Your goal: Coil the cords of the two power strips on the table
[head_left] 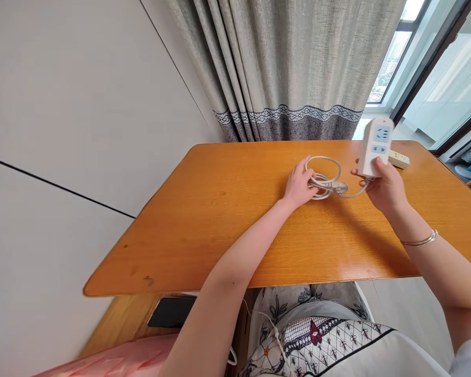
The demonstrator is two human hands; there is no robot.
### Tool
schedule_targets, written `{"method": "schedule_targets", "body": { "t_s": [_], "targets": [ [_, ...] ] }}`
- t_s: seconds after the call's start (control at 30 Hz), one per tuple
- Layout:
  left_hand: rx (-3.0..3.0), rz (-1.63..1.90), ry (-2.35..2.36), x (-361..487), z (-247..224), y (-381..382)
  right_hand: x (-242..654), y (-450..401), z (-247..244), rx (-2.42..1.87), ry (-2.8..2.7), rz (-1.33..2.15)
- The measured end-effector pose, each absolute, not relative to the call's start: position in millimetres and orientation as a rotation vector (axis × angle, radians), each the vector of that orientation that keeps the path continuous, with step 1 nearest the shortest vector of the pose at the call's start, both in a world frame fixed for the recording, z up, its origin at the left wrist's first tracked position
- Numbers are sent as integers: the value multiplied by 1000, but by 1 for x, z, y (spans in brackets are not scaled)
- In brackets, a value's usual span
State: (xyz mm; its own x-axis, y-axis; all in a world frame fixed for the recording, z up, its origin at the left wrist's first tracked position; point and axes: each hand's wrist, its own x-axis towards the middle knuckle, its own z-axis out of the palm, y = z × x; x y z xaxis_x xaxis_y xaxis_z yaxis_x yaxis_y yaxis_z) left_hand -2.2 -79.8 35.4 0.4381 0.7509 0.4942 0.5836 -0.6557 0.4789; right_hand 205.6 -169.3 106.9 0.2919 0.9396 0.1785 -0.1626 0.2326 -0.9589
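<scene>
My right hand (384,183) holds a white power strip (377,146) upright above the table, its blue-marked sockets facing me, thumb on its lower front. A white cable leaves its bottom end and runs left to a loose coil (325,195) with a plug (337,187) lying against it. Fingers of my left hand (300,183) are closed round the left side of that coil, near the tabletop. Behind the held strip, partly covered by it, a second cream power strip (399,159) lies on the table.
The wooden table (220,220) spans the view, with a curtain (298,63) behind it and a white wall at the left. A black phone (171,312) rests on a lower wooden surface, close to pink plastic (125,358). Glass doors stand at the right.
</scene>
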Motion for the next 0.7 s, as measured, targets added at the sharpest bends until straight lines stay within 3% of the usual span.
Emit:
{"method": "schedule_targets", "body": {
  "t_s": [0.37, 0.5, 0.7],
  "targets": [
    [1215, 1469, 1001, -37, 35, -40, 284, -199, 107, -1153, -529, 707],
    [687, 1505, 987, -80, 45, -33, 320, -206, 108, -1271, -400, 590],
    [429, 1625, 1178, -161, 50, -27, 380, -208, 85, -1413, -280, 474]
  ]
}}
